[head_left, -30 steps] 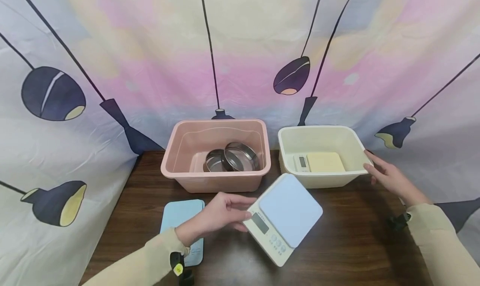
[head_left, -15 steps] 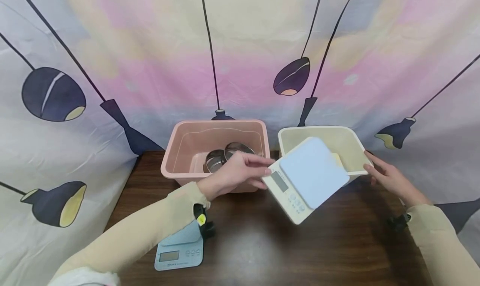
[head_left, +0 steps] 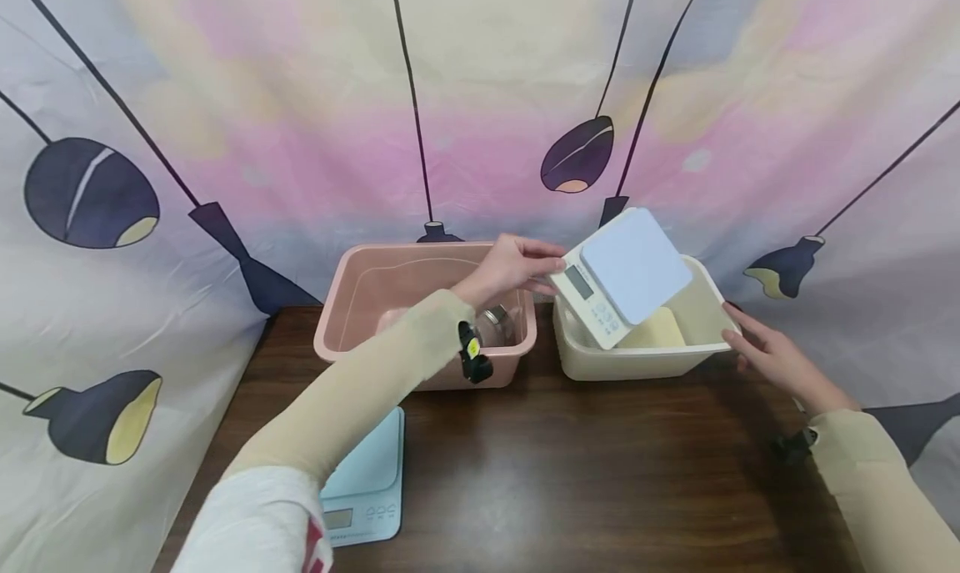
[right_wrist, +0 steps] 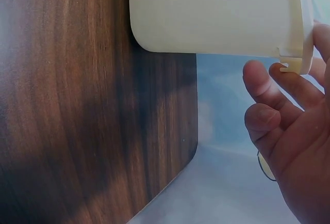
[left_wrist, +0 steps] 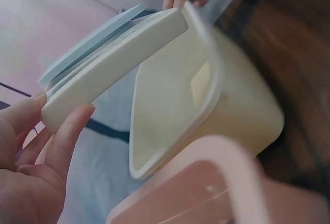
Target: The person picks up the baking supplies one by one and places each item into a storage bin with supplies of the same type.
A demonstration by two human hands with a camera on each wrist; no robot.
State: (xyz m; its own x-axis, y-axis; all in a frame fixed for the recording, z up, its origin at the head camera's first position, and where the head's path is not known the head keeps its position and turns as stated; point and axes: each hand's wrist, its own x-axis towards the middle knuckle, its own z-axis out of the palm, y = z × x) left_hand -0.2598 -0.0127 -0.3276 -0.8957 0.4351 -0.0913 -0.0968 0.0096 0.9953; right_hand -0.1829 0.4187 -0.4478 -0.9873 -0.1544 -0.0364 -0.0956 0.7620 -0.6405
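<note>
My left hand pinches one edge of a white kitchen scale with a pale blue weighing plate. The scale is tilted above the cream plastic bin; in the left wrist view thumb and fingers grip the end of its white body. Inside the bin, partly hidden by the held scale, lies a yellow-topped scale. My right hand holds the bin's right rim; in the right wrist view its fingers curl under the rim.
A pink bin stands left of the cream one, with round metal-rimmed things inside, mostly behind my left arm. A light blue kitchen scale lies on the dark wooden table. A printed cloth hangs behind.
My left hand has carried the white scale from over the table up and away to above the cream bin. The right hand stays on the bin's rim.
</note>
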